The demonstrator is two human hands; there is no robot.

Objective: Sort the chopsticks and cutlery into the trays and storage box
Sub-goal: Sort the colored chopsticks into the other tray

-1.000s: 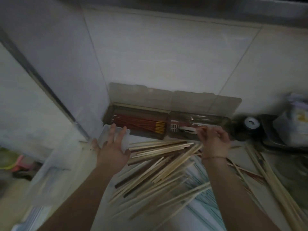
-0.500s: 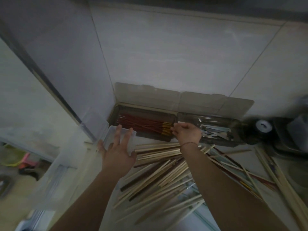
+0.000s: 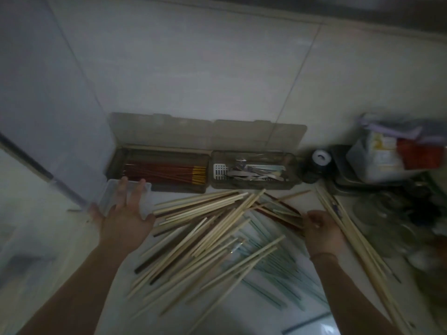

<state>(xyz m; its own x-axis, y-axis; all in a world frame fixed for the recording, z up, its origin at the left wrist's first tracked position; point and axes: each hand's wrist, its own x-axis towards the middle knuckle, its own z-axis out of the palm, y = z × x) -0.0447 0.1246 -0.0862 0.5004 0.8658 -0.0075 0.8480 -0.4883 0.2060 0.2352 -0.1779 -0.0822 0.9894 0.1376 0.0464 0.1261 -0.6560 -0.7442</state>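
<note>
A heap of pale wooden chopsticks [image 3: 205, 228] lies across the counter, with dark brown ones and thin green ones [image 3: 273, 269] mixed in. Against the wall a smoky lidded storage box holds red chopsticks with yellow ends [image 3: 167, 174] in its left tray and metal cutlery [image 3: 254, 171] in its right tray. My left hand [image 3: 125, 213] rests flat, fingers spread, on a clear plastic tray [image 3: 111, 192]. At the heap's right edge my right hand [image 3: 319, 228] has its fingers curled round the ends of dark red chopsticks [image 3: 285, 213].
More long pale chopsticks [image 3: 348, 233] lie diagonally on the right. A dark jar with a white cap [image 3: 320, 158], a plastic container [image 3: 377, 155] and glassware [image 3: 391, 213] crowd the back right. A tiled wall rises directly behind the storage box.
My right hand has pulled back from the storage box to the right edge of the chopstick heap and curled onto dark chopsticks. My left hand stays on the clear tray.
</note>
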